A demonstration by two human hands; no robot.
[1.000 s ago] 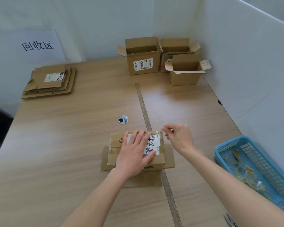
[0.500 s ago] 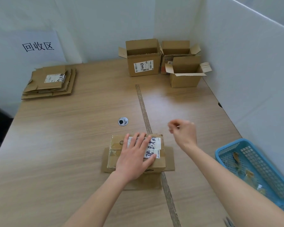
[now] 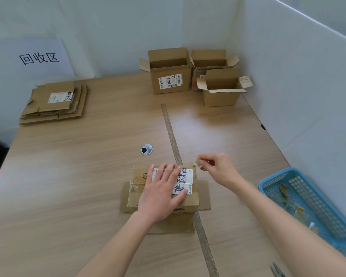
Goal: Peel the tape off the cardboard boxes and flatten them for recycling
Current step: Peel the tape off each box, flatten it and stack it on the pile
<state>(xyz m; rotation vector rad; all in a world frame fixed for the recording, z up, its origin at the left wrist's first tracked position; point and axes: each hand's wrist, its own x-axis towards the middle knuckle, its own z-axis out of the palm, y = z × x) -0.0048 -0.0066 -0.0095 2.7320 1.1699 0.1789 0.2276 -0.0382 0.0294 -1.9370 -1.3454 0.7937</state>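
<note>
A small cardboard box (image 3: 137, 186) stands upside down near the table's front, its flaps spread flat on the wood. It bears white labels and glossy tape. My left hand (image 3: 162, 193) lies flat on top of it with straight fingers, pressing it down. My right hand (image 3: 218, 168) hovers at the box's far right corner and pinches a small piece of clear tape (image 3: 197, 161) between thumb and fingertips. Whether the tape is still stuck to the box I cannot tell.
Three open boxes (image 3: 169, 71) stand at the far right corner. A stack of flattened cardboard (image 3: 54, 101) lies far left under a wall sign. A blue basket (image 3: 306, 200) with tape scraps sits right. Scissors (image 3: 276, 270) lie at the bottom edge. A metal grommet (image 3: 146, 149) is mid-table.
My right hand lifted away from the box's far right corner and has come back down to it, now pinching a bit of tape. The left hand stayed pressing on the box.
</note>
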